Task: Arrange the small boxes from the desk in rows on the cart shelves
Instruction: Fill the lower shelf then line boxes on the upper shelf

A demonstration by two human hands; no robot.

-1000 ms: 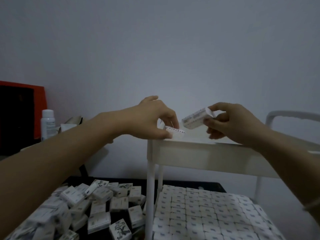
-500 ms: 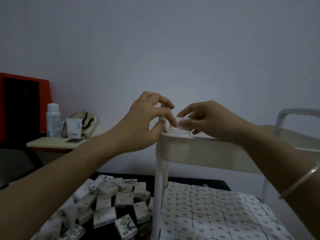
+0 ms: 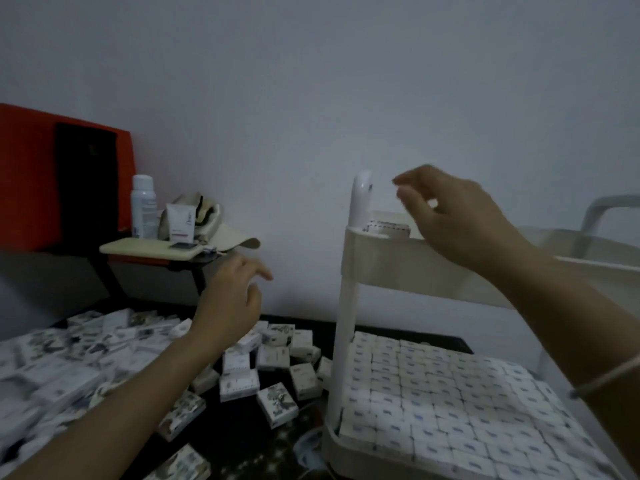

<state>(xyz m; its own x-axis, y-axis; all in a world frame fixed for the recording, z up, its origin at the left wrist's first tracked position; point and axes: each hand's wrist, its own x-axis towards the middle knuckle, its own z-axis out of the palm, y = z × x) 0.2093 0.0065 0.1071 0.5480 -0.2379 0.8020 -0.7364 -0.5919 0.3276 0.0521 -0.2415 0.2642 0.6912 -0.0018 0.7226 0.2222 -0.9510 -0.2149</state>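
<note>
1. Half a second ago both hands were pinched together on boxes at the near corner of the cart's top shelf [image 3: 433,258]. Now both have let go and moved apart.
2. The placed boxes [image 3: 387,227] sit just inside that corner, beside the white corner post [image 3: 360,202]. Only their upper edges show over the rim, so I cannot tell how many are there.
3. The right hand [image 3: 453,216] hovers just above them without touching. Its fingers are loosely curved and apart and hold nothing, though the hand is blurred.
4. The left hand [image 3: 232,303] has dropped down and to the left. It now hangs over the loose boxes [image 3: 239,382] heaped on the dark desk [image 3: 242,455]. Its fingers are relaxed and spread, it is empty, and as far as I can see it touches no box yet.
5. The lower shelf [image 3: 332,445] is already packed edge to edge with boxes in rows [image 3: 450,403].
6. To my eye this placement is finished and the top shelf's first row has only begun at its corner. The left hand looks set to fetch the next box from the heap, which is still large, so much of the task remains.
7. On the side table [image 3: 138,245] behind, the bottle [image 3: 143,206], tube [image 3: 180,220] and cap [image 3: 225,233] stand as they did.
</note>
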